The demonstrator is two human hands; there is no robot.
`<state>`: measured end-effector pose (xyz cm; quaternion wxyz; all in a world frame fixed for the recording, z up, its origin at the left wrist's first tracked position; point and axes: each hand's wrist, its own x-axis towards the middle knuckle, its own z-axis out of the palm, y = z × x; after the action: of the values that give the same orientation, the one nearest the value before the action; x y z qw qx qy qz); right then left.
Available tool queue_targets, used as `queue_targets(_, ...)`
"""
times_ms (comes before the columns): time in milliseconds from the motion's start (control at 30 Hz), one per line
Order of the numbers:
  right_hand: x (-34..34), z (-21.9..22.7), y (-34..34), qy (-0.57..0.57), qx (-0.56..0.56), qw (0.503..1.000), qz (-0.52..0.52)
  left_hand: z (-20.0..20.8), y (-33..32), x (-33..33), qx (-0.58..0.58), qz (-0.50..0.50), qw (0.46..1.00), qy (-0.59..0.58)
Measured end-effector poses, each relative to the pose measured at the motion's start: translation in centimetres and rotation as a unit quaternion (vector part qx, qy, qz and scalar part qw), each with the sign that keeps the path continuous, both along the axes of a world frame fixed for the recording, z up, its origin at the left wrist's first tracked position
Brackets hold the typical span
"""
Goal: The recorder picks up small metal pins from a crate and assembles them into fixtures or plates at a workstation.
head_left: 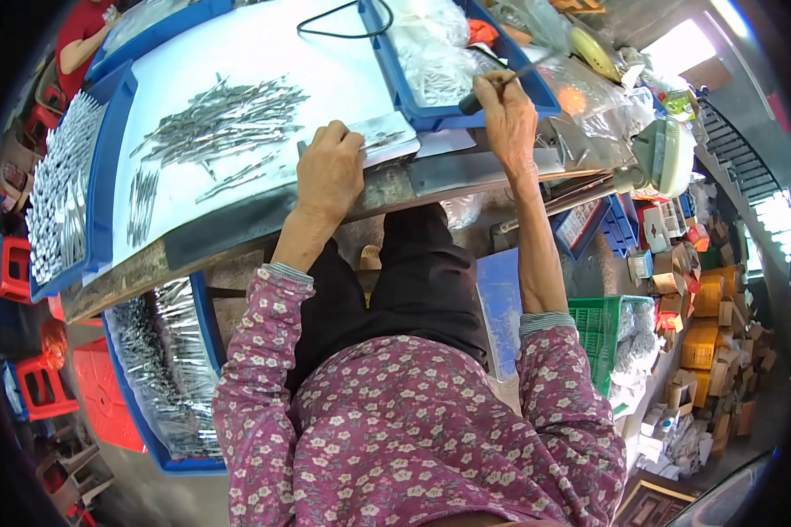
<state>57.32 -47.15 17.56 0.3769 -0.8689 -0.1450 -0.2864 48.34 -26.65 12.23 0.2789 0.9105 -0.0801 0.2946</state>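
Observation:
My left hand [330, 171] rests at the near edge of the table, fingers curled down beside a flat metal plate [391, 136]. What its fingertips hold is hidden. Raised to the right of it, my right hand [508, 114] is closed round a tool with a stubby dark end [470, 104] and a thin shaft pointing up and right. A loose pile of thin metal strips [228, 119] lies on the white sheet [325, 66] beyond my left hand. Closer to me, a smaller row of strips [142, 204] lies side by side.
A blue tray [105, 167] of slender metal pieces stands at the left, another blue tray [448, 114] with bagged pieces beyond my right hand. Below the table are a blue bin [206, 325] and a green crate [593, 329]. A red-sleeved person [77, 39] sits far left.

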Motion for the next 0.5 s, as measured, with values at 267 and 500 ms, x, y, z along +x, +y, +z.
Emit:
queue_targets(267, 3.3, -1.1, 1.3, 0.014, -0.176, 0.982, 0.071, 0.2, 0.4, -0.3, -0.02, 0.006, 0.999, -0.044)
queue_targets(500, 7.1, -1.8, 2.4, 0.047, -0.387, 0.92, 0.039, 1.2, 4.8, -3.7, -0.129, 0.041, 0.99, -0.026)
